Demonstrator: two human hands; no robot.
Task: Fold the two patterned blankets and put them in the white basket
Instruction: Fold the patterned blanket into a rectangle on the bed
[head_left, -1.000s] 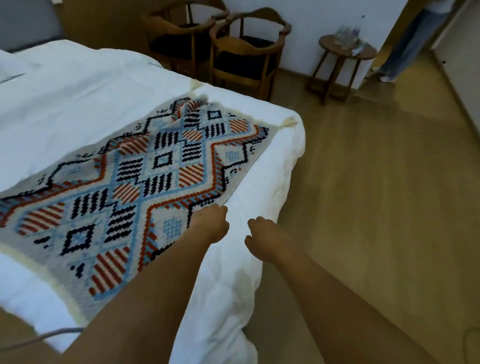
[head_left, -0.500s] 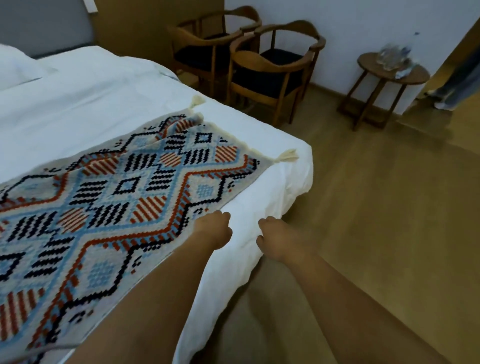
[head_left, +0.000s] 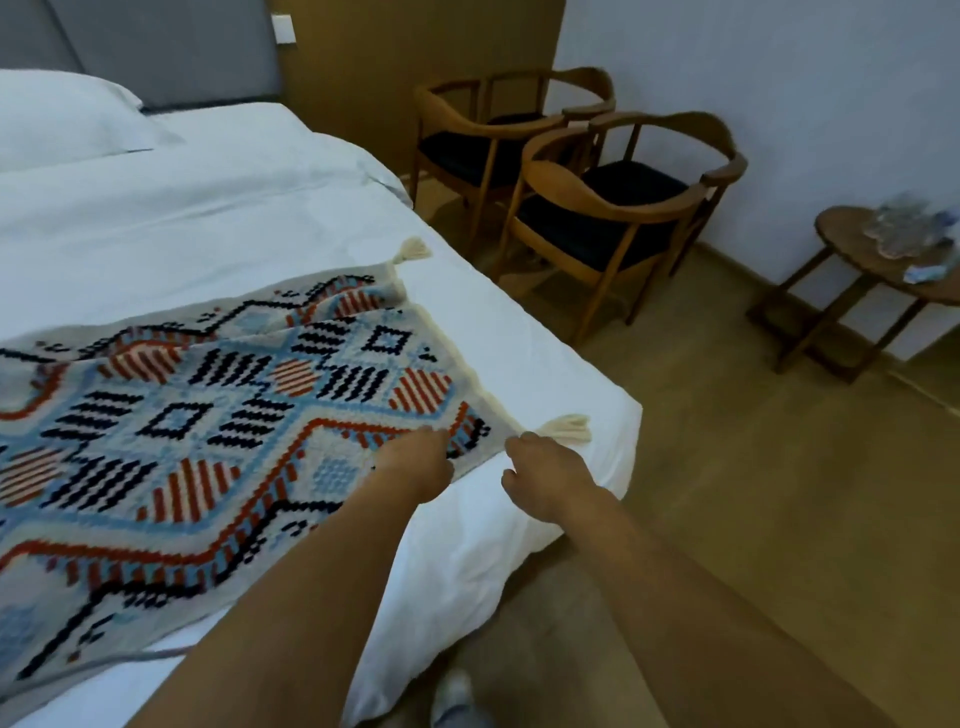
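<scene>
Lying flat on white bed (head_left: 218, 218): one patterned blanket (head_left: 197, 426), red-blue-black geometric weave, two cream tassels; left hand (head_left: 415, 467) pressing its edge, curled; right hand (head_left: 545, 478) loosely curled, empty; two wooden armchairs.

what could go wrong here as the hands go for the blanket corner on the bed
1. The blanket already has a ridge near its far edge; folding over it could leave a lumpy fold.
2. The right hand is beside the tassel at the near corner; gripping only that could pull the corner crooked.
3. The left hand rests on the blanket, so lifting with one hand may drag the white sheet.
</scene>
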